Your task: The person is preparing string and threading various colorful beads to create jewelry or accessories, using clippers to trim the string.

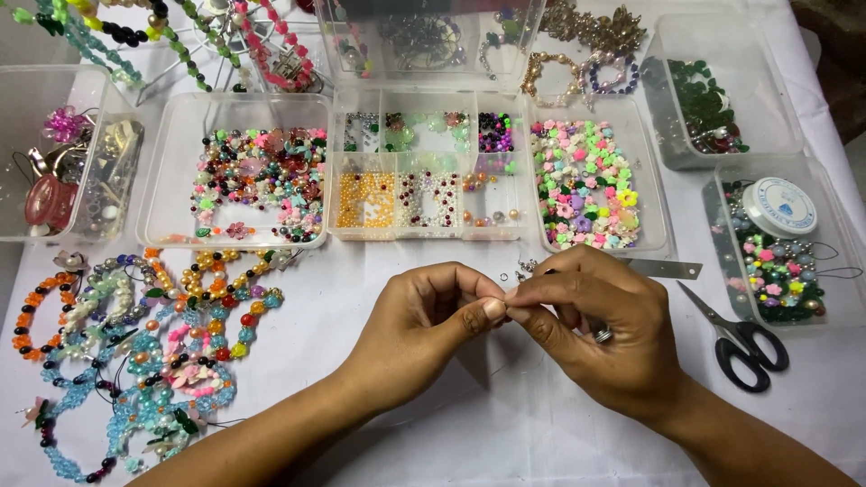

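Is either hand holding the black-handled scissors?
No. The scissors lie on the white cloth, apart from the right hand, whose fingertips meet the left hand.

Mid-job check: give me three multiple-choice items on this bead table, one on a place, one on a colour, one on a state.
1. Where do the scissors lie?
A. right of the hands
B. among the bracelets
C. inside a box

2. What colour are their handles?
A. red
B. black
C. yellow

3. How are the left hand and right hand placed?
A. flat and apart
B. fingertips pinched together
C. both in a box

Key: 1 A, they lie on the white cloth at right; 2 B, both loops are black; 3 B, thumbs and forefingers meet at centre.
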